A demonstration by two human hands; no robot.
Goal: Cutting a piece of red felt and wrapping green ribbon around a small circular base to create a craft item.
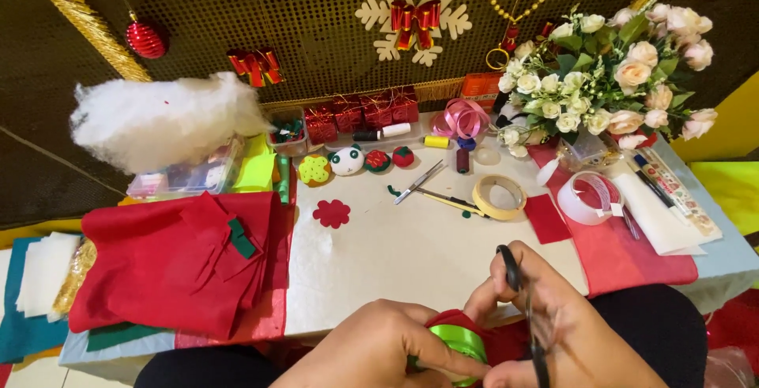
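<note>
**Two hands, a green ribbon roll and black scissors at the table edge**

The fingers of the left hand (379, 348) were curled tightly around a roll of shiny green ribbon (461, 342), which sat low in the picture, just in front of the near edge of the table (411, 253). A piece of red felt (482, 336) lay under and behind the roll, touching it. The right hand (569, 325) was clenched on a pair of black scissors (531, 317); its fingers went through the handle loops, and the blades pointed down toward the bottom edge of the picture, so I could not tell whether the blades were apart or together.

Further out on the white table lay a red felt flower shape (331, 213), a roll of beige tape (500, 196), a roll of clear tape (589, 196), small metal scissors (419, 181) and four little stuffed figures (360, 162). On the left was a folded pile of red fabric (174, 261), and behind it a lump of white stuffing (162, 123) on a plastic box. On the far right stood a bouquet of white and pink roses (609, 79), beside a coil of pink ribbon (461, 117)
</note>
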